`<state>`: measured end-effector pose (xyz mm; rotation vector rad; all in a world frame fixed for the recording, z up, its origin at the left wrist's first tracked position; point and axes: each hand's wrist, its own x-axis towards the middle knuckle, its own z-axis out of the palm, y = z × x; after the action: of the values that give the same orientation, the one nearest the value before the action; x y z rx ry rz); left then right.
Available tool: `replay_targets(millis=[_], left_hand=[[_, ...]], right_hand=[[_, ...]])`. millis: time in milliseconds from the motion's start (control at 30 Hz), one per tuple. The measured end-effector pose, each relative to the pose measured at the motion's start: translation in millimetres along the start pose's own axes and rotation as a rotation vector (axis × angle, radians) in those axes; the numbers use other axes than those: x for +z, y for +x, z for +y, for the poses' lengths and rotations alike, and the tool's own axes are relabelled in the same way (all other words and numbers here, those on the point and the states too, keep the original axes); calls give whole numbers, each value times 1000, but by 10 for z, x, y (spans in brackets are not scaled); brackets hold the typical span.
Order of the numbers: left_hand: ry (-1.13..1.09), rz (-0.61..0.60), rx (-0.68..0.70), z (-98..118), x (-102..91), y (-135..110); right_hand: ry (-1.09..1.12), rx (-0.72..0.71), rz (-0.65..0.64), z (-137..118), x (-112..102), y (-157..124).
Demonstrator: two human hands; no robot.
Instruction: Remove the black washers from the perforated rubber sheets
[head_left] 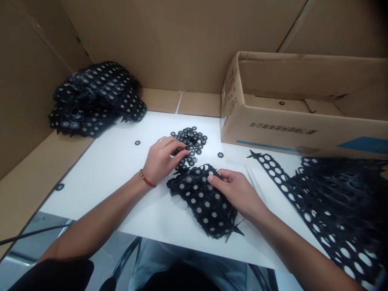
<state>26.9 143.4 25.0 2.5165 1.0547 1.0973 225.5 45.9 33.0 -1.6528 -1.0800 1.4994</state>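
My left hand [163,157] wears a red bead bracelet and reaches over a pile of small black rings with grey centres [194,141], probably rubber washers. Its thumb and fingertips are drawn together at the pile's near left side; whatever lies between them is too small to make out. Just in front of the pile, my right hand [233,188] grips the right edge of a black rubber sheet [201,202]. The thumb presses on top and the fingers are partly hidden. Rows of grey round discs fill this sheet, and its edges are ragged.
A bundle of dotted black sheets [100,95] lies at the back left. Punched-out black sheets with holes [336,202] are heaped on the right, before an open cardboard box [273,127]. Single rings [220,155] lie about the white table [121,186]. Cardboard walls surround it.
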Motion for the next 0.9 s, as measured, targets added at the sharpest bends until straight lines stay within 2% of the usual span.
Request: replay_targets(millis=[67, 167, 233, 333, 467, 533, 600, 667, 733, 800, 900], left_hand=[[-105, -31, 85, 163, -32, 0], [-232, -270, 160, 340, -44, -32], [-325, -413, 148, 382, -24, -64], [-474, -493, 50, 395, 11, -102], [-561, -479, -69, 449, 33, -125], [-606, -479, -181, 471, 46, -125], [-633, -466, -349, 448, 65, -114], [-645, -408, -520, 364, 90, -90], [-608, -280, -632, 233, 114, -59], [-441, -149, -632, 91, 127, -32], [-45, -131, -391, -50, 116, -10]], right_hand=[[32, -62, -30, -5, -15, -11], [78, -177, -135, -16, -40, -37], [72, -222, -180, -22, -44, -61], [-5, -267, -153, -22, -21, -96], [-81, -308, -110, -24, 24, -125], [-97, -293, -108, -29, 35, -131], [-98, -278, -102, -33, 36, -128], [-86, -249, -67, -30, 30, -114], [-77, -195, -30, -23, 21, -88], [-80, -116, -1, -14, 10, -56], [-59, -5, 34, -7, -11, -14]])
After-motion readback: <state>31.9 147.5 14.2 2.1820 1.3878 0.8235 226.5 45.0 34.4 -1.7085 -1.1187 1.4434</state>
